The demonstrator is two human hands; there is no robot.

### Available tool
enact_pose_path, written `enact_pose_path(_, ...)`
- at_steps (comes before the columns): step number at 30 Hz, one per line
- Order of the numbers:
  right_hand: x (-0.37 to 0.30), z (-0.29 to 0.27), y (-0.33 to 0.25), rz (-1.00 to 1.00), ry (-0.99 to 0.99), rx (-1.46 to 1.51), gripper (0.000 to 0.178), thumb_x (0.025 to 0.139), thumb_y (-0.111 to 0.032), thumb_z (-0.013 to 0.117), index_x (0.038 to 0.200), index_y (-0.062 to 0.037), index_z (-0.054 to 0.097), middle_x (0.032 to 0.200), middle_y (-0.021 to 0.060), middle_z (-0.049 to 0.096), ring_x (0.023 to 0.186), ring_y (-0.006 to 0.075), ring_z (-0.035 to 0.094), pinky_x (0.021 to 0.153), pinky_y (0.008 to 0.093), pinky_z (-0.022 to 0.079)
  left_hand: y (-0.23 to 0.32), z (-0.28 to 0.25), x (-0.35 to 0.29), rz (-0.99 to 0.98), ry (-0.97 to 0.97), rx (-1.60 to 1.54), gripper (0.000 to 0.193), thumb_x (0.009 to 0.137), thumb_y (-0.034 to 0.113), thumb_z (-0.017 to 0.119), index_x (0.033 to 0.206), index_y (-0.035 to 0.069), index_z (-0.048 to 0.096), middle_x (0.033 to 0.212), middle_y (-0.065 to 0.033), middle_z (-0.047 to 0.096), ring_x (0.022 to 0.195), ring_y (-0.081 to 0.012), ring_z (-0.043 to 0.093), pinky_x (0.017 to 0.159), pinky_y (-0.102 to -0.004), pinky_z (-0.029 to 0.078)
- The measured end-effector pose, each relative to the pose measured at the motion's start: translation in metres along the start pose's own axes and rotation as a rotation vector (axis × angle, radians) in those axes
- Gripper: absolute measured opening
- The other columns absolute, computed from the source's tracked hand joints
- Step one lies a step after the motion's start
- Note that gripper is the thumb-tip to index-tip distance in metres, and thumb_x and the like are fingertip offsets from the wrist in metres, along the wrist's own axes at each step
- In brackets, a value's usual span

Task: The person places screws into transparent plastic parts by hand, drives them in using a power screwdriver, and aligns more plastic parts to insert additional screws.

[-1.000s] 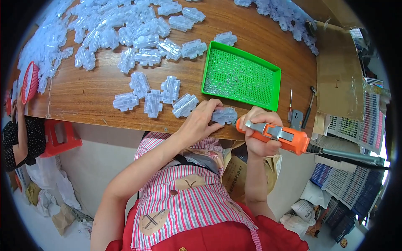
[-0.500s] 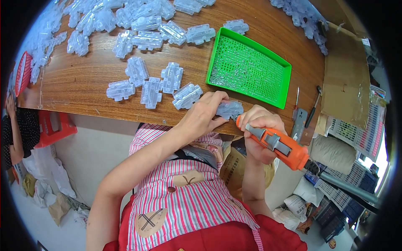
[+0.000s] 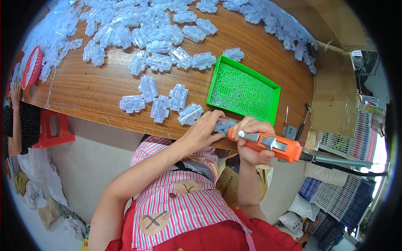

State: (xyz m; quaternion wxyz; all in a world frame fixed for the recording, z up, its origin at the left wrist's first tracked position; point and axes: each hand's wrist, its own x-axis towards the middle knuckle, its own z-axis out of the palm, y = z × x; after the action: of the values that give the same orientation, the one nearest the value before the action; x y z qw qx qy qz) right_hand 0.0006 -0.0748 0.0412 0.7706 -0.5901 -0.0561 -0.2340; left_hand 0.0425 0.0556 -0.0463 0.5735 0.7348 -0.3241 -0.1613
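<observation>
Near the table's front edge, my left hand (image 3: 202,132) grips a clear plastic casing (image 3: 225,125), its fingers and thumb closed about the left side. My right hand (image 3: 253,140) is wrapped round an orange electric screwdriver (image 3: 281,146) with a grey lever. The tool lies nearly level, its tip at the right end of the casing; the exact contact is hidden by my fingers. Just beyond stands a green perforated tray (image 3: 245,112) with many small metal screws or pins (image 3: 226,98) scattered in it.
Loose clear casings (image 3: 159,108) lie left of my hands, with large heaps (image 3: 125,16) farther back. A red basket (image 3: 32,69) and another person's arm (image 3: 16,121) are at far left. A screwdriver (image 3: 286,116), a phone-like grey object (image 3: 289,132) and cardboard (image 3: 333,92) sit on the right.
The whole view has shifted, showing more of the far table. The electric screwdriver has swung to a more level angle, and its tip stays by the casing in my left hand.
</observation>
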Motion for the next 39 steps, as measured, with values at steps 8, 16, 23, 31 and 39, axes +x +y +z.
enact_pose_path(8,0.002,0.001,0.02,-0.049,-0.061,0.009,0.057,0.083,-0.054,0.071,0.087,0.002,0.061,0.06,0.0057,0.055,0.053,0.017,0.053,0.051,0.0284,0.045,-0.005,0.002,0.003,0.003,0.016,-0.036,0.054,0.072,0.008,0.077,0.117,0.0,0.048,0.109,-0.019,0.059,0.105,-0.0362,0.057,0.088,-0.0423,0.049)
enact_pose_path(16,0.002,0.001,0.019,-0.014,-0.175,-0.166,0.069,0.08,-0.065,0.067,0.093,0.0023,0.059,0.062,0.0068,0.054,0.059,0.0195,0.053,0.053,0.033,0.046,-0.004,-0.003,0.008,0.019,0.049,-0.044,0.049,0.075,0.007,0.074,0.116,0.001,0.049,0.106,-0.0195,0.059,0.101,-0.0381,0.057,0.083,-0.0431,0.049)
enact_pose_path(23,-0.003,0.002,0.022,-0.047,-0.117,-0.081,0.072,0.078,-0.068,0.067,0.092,0.0021,0.058,0.064,0.007,0.055,0.057,0.0174,0.051,0.05,0.0301,0.044,-0.001,0.002,0.002,0.024,0.077,-0.031,0.047,0.075,0.009,0.075,0.113,0.002,0.049,0.102,-0.0189,0.058,0.097,-0.0399,0.057,0.08,-0.0447,0.049)
enact_pose_path(31,0.048,-0.003,-0.008,0.0,0.039,-0.119,0.056,0.088,-0.051,0.064,0.112,-0.0032,0.049,0.083,0.0084,0.057,0.069,0.0166,0.056,0.068,0.0366,0.052,0.014,0.008,-0.011,0.057,0.092,0.124,0.056,0.072,0.011,0.074,0.123,0.004,0.051,0.11,-0.0184,0.06,0.106,-0.0372,0.057,0.09,-0.0446,0.047)
enact_pose_path(39,0.072,-0.015,-0.019,-0.046,0.197,-0.651,0.054,0.089,-0.023,0.071,0.129,-0.0003,0.044,0.115,0.0084,0.054,0.107,0.0212,0.054,0.096,0.0375,0.043,0.057,-0.141,-0.068,-0.27,-0.175,-0.237,0.057,0.068,0.0,0.06,0.124,0.011,0.061,0.112,-0.0073,0.047,0.114,-0.0212,0.049,0.1,-0.0332,0.042)
